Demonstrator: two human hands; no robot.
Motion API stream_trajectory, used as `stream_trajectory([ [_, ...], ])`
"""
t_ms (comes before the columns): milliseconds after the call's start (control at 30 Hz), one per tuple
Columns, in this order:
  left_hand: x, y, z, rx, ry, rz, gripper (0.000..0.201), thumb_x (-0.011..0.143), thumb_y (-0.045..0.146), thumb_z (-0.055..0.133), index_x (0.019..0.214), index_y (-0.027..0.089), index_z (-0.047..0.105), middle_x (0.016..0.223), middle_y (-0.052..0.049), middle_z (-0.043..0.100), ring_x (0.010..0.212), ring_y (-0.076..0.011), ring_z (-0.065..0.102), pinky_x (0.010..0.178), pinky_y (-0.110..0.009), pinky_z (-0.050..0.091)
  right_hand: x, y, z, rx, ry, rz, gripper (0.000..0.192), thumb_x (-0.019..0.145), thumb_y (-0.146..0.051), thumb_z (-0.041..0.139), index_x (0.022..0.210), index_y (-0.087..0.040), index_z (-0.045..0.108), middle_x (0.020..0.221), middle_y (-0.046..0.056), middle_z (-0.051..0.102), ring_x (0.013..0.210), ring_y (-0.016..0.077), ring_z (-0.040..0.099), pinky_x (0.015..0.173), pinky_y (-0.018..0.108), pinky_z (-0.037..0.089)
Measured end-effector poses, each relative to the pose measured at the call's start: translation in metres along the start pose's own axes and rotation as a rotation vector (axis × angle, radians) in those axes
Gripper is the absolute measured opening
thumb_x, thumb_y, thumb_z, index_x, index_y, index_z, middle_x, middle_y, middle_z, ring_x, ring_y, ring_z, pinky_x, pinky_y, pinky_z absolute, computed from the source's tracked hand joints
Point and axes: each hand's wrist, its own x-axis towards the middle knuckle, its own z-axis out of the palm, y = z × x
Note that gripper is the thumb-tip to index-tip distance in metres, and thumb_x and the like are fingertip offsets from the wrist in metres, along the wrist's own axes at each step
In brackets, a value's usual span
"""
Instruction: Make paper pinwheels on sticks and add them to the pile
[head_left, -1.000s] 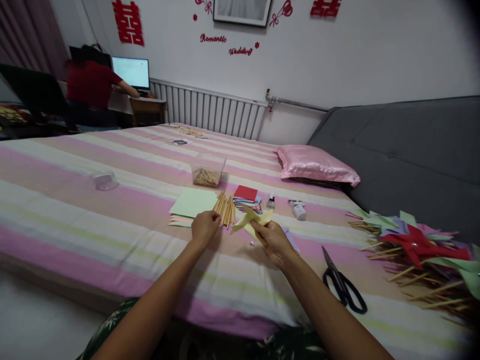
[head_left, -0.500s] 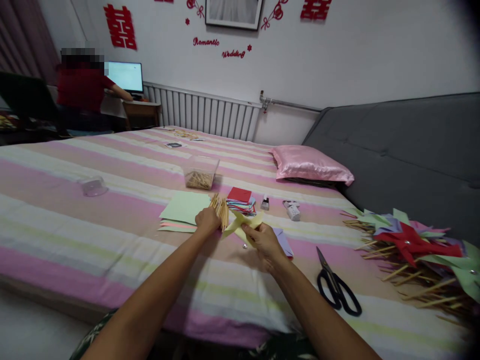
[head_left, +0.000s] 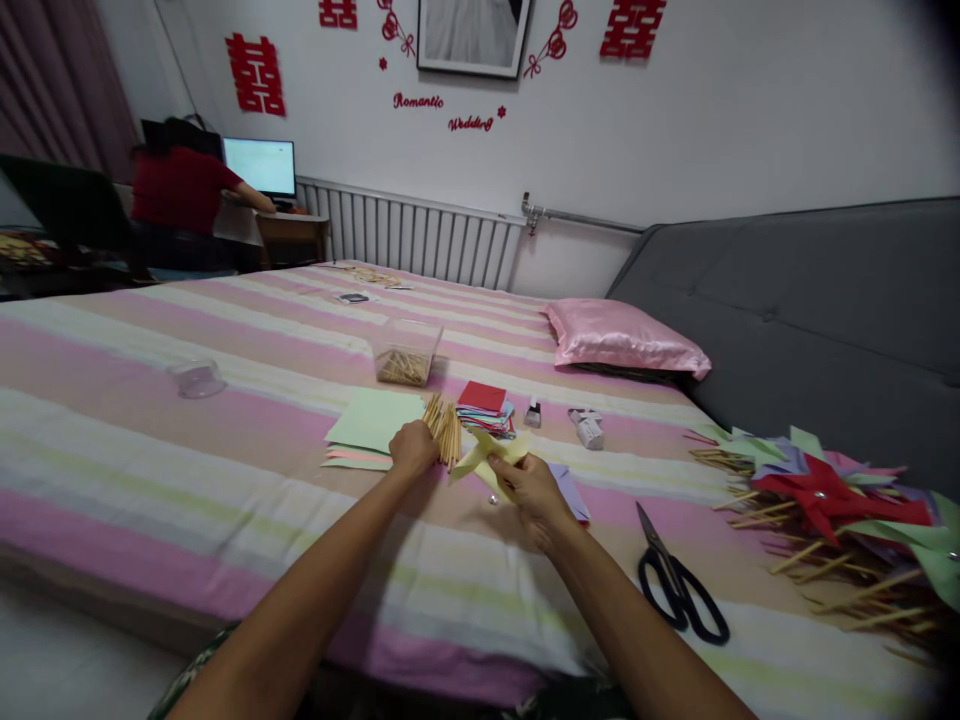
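Observation:
My left hand (head_left: pixel 415 447) is closed at the left edge of a pile of thin wooden sticks (head_left: pixel 448 432); its fingertips are hidden, so how many it grips cannot be told. Between thumb and fingers, my right hand (head_left: pixel 531 490) pinches a pale yellow paper pinwheel (head_left: pixel 480 458) with folded blades. A small shiny bead-like piece (head_left: pixel 493 499) shows just below the pinwheel. Left of the sticks is a stack of light green paper sheets (head_left: pixel 375 418). Behind the pinwheel lies a stack of red and other coloured squares (head_left: pixel 482 398). Purple paper (head_left: pixel 570 492) lies partly behind my right hand.
Black-handled scissors (head_left: pixel 679 585) lie right of my right forearm. Finished pinwheels (head_left: pixel 821 495) are piled at the far right. Beyond the papers stand a clear box of sticks (head_left: pixel 405 365), a small bottle (head_left: pixel 533 412) and a pink pillow (head_left: pixel 626 335). A person (head_left: pixel 184 190) sits at a monitor.
The view has tilted slightly, so everything sits a little lower and further right. Both hands keep nearly the same places and holds.

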Motion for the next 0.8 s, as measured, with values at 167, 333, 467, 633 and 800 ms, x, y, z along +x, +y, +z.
stream_trajectory([
  [167,0.003,-0.003,0.002,-0.025,0.041,-0.006,0.023,0.075,0.022,0.051,0.086,0.016,0.071,0.088,-0.015,0.071,0.083,-0.0246,0.066,0.063,-0.027,0.045,-0.002,-0.002,0.000,-0.005,0.009,-0.006,0.037,0.047,-0.030,0.075,0.077,-0.012,0.063,0.066,0.001,0.065,0.056,0.0112,0.052,0.054,0.022,0.038],
  [333,0.007,-0.004,-0.006,-0.024,0.089,-0.034,0.028,0.077,0.020,0.049,0.096,0.013,0.068,0.095,-0.017,0.069,0.089,-0.0252,0.065,0.066,-0.028,0.044,-0.001,-0.001,-0.001,-0.010,0.010,-0.008,0.035,0.047,-0.031,0.075,0.074,-0.012,0.063,0.063,0.000,0.064,0.055,0.0112,0.052,0.052,0.022,0.036],
  [467,0.006,-0.001,-0.007,-0.022,0.099,0.011,0.030,0.079,0.027,0.048,0.099,0.018,0.068,0.101,-0.014,0.069,0.092,-0.0241,0.064,0.069,-0.027,0.045,-0.002,-0.002,0.000,0.004,0.001,-0.004,0.036,0.046,-0.030,0.076,0.075,-0.013,0.063,0.064,0.001,0.064,0.056,0.0113,0.052,0.052,0.022,0.036],
  [633,0.000,0.006,0.000,0.016,0.058,0.015,0.027,0.071,0.030,0.057,0.089,0.014,0.070,0.087,-0.017,0.070,0.085,-0.0283,0.065,0.066,-0.030,0.046,-0.003,-0.004,0.002,0.013,-0.002,0.005,0.035,0.045,-0.030,0.076,0.073,-0.013,0.063,0.062,0.000,0.063,0.054,0.0102,0.051,0.052,0.021,0.035],
  [800,0.002,0.006,0.004,0.028,0.041,-0.014,0.029,0.071,0.029,0.056,0.092,0.014,0.069,0.090,-0.018,0.070,0.087,-0.0294,0.065,0.066,-0.032,0.047,-0.002,-0.003,0.002,0.008,0.002,0.006,0.036,0.045,-0.031,0.076,0.073,-0.013,0.062,0.062,0.000,0.063,0.053,0.0100,0.050,0.051,0.022,0.035],
])
